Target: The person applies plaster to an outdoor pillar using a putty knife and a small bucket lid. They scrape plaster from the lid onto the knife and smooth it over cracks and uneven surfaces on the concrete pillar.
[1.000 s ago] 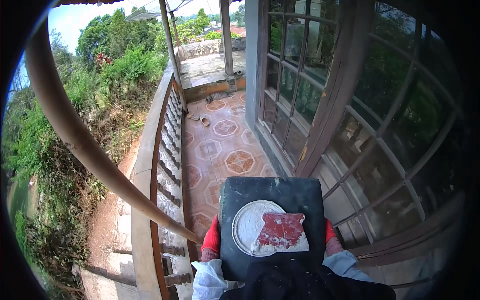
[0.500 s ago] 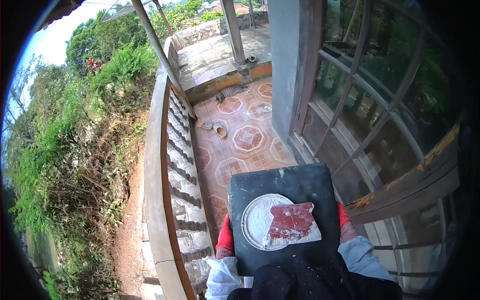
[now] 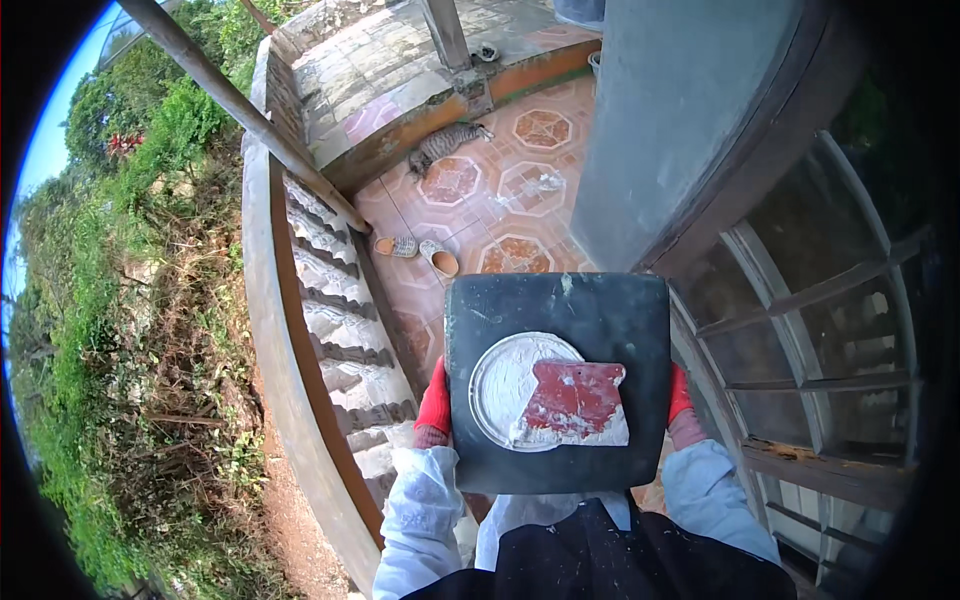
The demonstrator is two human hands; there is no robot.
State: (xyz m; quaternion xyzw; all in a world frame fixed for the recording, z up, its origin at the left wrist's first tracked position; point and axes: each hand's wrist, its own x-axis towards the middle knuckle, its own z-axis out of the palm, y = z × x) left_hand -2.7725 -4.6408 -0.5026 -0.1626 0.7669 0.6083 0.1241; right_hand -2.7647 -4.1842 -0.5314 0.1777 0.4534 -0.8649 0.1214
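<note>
Standing on tiled balcony floor [image 3: 495, 215], w/ concrete balustrade [image 3: 262, 250] curving along L side, greenery [image 3: 90, 380] beyond, and paned window [image 3: 850, 330] on R. Past far edge of load, w/ pr. of slippers [image 3: 442, 262] near balustrade and striped cat [image 3: 450, 148] lying by low wall [image 3: 390, 140]. Holding dark slab [image 3: 560, 310] up in front of torso, betw. L hand [image 3: 432, 402] and R hand [image 3: 680, 400], both red-gloved. Gripping its two side edges w/ fingers closed on them, tips hidden underneath; can't tell if spread or pressed tog. down there. Roughly square, w/ far edge running crosswise. Bearing on top, approx. mid, round lid [image 3: 495, 385] of white paste, w/ red scraper [image 3: 575, 395] flat across lid's R part, partly on slab. Set w/ scraper's long axis approx. L–R, white-caked straight edge toward body, red edge pointing away.
</note>
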